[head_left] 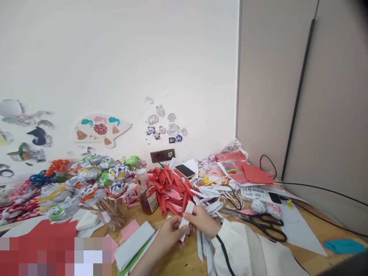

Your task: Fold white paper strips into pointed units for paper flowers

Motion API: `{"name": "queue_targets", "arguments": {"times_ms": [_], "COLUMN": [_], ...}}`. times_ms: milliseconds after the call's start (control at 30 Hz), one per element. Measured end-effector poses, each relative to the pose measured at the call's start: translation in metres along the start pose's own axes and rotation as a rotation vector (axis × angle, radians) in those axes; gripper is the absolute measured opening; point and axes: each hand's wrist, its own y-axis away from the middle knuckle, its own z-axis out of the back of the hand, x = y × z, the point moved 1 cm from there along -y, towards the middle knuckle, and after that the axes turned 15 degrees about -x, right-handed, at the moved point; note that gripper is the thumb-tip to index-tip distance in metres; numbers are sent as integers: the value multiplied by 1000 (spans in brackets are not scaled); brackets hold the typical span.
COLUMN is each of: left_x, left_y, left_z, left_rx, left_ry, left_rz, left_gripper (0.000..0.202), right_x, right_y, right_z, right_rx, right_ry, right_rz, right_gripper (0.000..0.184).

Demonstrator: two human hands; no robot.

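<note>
Here, at a crowded wooden table [161, 217], handling paper. Low in the centre of the frame, gripping a white paper strip [187, 215] with both hands: left hand [170, 233] closed on its lower end from the left, right hand [204, 221] closed on its upper part from the right, thumb and fingers pinched against the paper. Held tilted just above the tabletop, upper end leaning to the right.

Coming in from the bottom edge, a bare left forearm and a white sleeve [247, 249] on the right arm. Just behind the hands, toward the middle of the frame, a heap of red paper strips [169, 188], with a spread of loose white strips [211, 199] to its right. Left of the red heap, standing upright, a small bottle [146, 193] of reddish liquid. Further left, filling the middle left of the frame, a mound of paper flowers [94, 180].

Bottom centre-left, beside the left forearm, a stack of white sheets [135, 243]. Right of the sleeve, lying flat, black scissors [266, 226]. Behind the red heap, near the wall, a phone [185, 170] face up. At the lower right corner, well apart from the hands, a teal scrap [342, 245]. On the wall at centre left, a fan-shaped cutout [99, 128].
</note>
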Motion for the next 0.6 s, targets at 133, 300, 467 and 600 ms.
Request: {"name": "queue_targets", "arguments": {"times_ms": [133,300,467,600], "left_x": [4,-1,-15,-20], "left_y": [0,5,12,13], "left_z": [0,-1,-8,-9], "left_rx": [-17,52,54,5], "left_ry": [-25,-20,-44,-86], "left_rz": [-7,49,65,65], "left_gripper": [29,32,34,31], "right_x": [2,2,-4,0], "right_y": [-1,-3,-2,-1], "right_z": [1,5,1,1], "right_rx": [-23,-68,-18,8], "right_ry": [20,35,159,157], "right_rz": [23,36,117,184], "right_gripper": [48,51,49,46]}}
